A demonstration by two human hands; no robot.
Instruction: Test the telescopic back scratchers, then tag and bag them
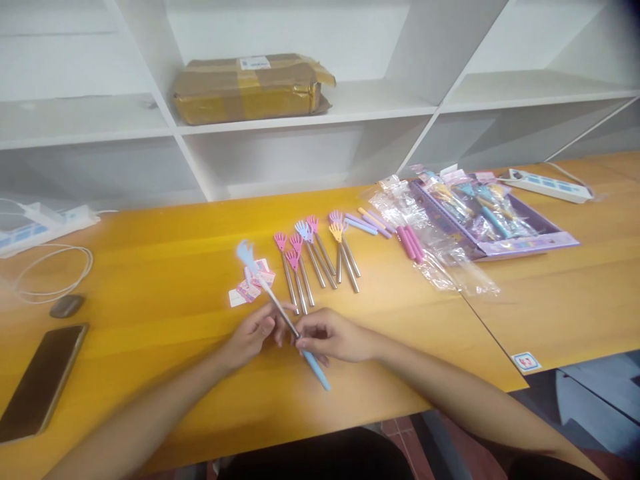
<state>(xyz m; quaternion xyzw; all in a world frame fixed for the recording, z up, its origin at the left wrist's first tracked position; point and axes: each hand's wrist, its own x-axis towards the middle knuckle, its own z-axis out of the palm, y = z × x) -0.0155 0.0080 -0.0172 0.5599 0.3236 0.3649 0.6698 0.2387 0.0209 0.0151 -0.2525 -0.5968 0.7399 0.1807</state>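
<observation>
A back scratcher [276, 303] with a light blue hand-shaped head, a metal rod and a light blue handle slants across the space between my hands. My right hand [330, 335] pinches it where rod and handle meet. My left hand [256, 335] is just left of the rod, its fingers apart and partly behind it; whether they touch it I cannot tell. Beyond my hands lie several back scratchers without handle sleeves, with pink heads [296, 241], a blue head [303, 231] and a yellow head [337, 231]. Small printed cards [249, 289] lie beneath the held scratcher's head.
Loose coloured sleeves [370, 222], magenta sleeves [410, 243] and clear plastic bags [440, 270] lie to the right, beside a purple box [530, 245] of packed scratchers. A phone [43, 380], a dark mouse-like object [67, 306] and a power strip [50, 227] are left. A taped carton [250, 93] sits on the shelf.
</observation>
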